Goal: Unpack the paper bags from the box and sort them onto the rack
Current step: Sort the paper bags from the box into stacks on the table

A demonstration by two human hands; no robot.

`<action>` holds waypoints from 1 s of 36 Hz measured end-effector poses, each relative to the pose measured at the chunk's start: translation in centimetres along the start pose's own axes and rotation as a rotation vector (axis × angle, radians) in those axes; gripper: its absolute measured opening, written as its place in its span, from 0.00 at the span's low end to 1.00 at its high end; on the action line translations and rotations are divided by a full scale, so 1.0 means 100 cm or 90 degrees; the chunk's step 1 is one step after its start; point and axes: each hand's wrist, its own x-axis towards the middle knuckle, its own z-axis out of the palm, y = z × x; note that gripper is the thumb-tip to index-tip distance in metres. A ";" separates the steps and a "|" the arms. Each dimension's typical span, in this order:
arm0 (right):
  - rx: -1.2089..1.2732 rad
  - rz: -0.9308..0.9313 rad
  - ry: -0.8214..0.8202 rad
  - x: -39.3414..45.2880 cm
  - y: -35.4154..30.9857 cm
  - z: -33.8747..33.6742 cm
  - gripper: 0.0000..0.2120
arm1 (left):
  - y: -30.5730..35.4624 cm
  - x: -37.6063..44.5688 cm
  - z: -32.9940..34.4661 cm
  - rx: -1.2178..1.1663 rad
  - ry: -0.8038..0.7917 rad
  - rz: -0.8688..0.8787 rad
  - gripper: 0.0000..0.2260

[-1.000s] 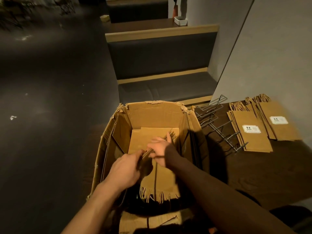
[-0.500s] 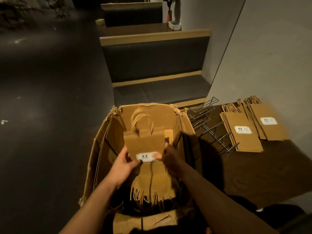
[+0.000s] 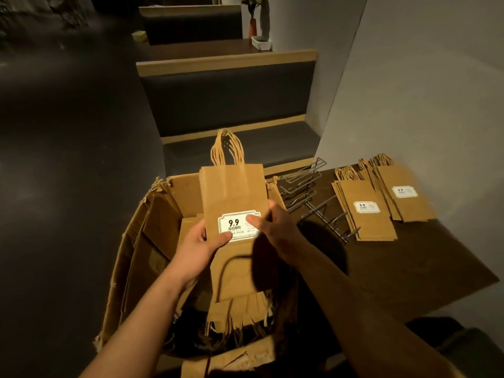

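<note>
Brown paper bags point(image 3: 234, 197) are being held upright as a bundle above the open cardboard box point(image 3: 152, 236), the left hand point(image 3: 200, 246) and right hand point(image 3: 275, 227) both gripping them at the white label. Beside the box, the wire rack point(image 3: 316, 197) is lying on the tabletop point(image 3: 409, 268) near two bag stacks point(image 3: 368, 211).

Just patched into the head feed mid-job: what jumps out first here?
Dead centre, both hands, left hand and right hand, hold a bundle of brown paper bags upright above the open cardboard box, its white 9.9 label facing the camera. To the right, on the dark table, an empty wire rack lies beside two flat stacks of bags.
</note>
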 end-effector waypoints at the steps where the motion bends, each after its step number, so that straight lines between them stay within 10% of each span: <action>1: 0.004 -0.001 0.013 -0.003 -0.003 -0.007 0.13 | 0.003 0.003 0.009 -0.018 -0.009 -0.008 0.14; 11: 0.218 0.103 0.031 -0.025 -0.026 -0.100 0.04 | 0.030 0.025 0.100 -0.249 -0.026 -0.114 0.12; 36: -0.008 0.119 0.194 -0.023 -0.001 -0.359 0.09 | 0.011 0.076 0.318 -0.346 -0.027 -0.276 0.13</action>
